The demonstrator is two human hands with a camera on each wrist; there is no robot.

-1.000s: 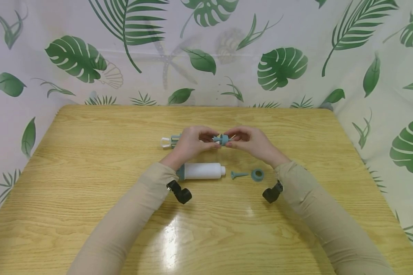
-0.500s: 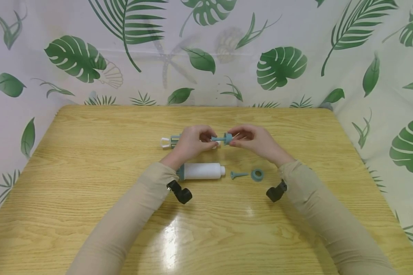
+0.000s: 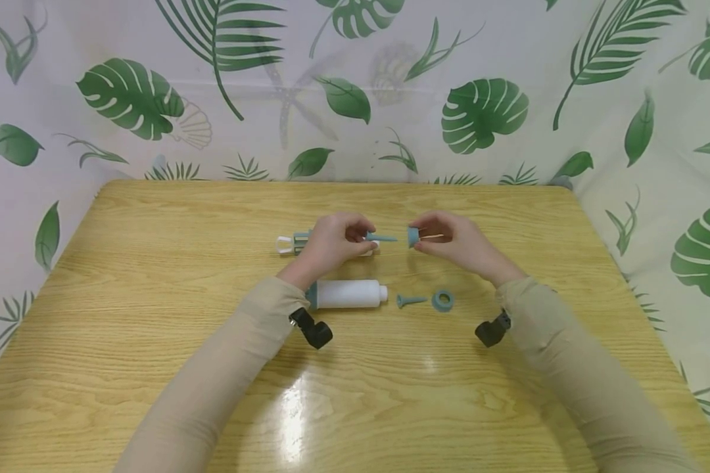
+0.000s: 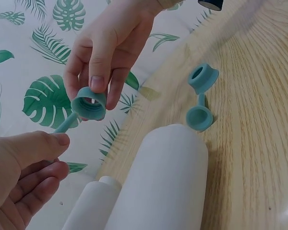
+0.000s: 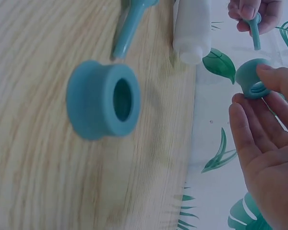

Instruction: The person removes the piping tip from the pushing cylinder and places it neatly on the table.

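Observation:
My left hand (image 3: 336, 244) pinches a slim teal tapered nozzle (image 3: 384, 238) by its wider end, its thin end pointing right. In the right wrist view the same nozzle (image 5: 256, 34) shows beyond the ring. Between thumb and fingertips my right hand (image 3: 457, 242) holds a teal ring-shaped cap (image 3: 413, 237). Inside this cap (image 4: 90, 106), ridges like a screw thread show in the left wrist view. A gap separates nozzle tip and cap in the head view. Both are held above the table.
A white cylinder (image 3: 349, 293) with a teal end lies nearer me. Right of it lie a second teal nozzle (image 3: 411, 300) and a second teal ring (image 3: 442, 301). Behind my left hand is a white-and-teal slotted piece (image 3: 296, 244), partly hidden. The wooden table (image 3: 171, 263) meets a leaf-print cloth.
My right hand has moved right with the ring cap, which was around the nozzle and has slid off its thin end. My left hand has barely moved, still pinching the nozzle.

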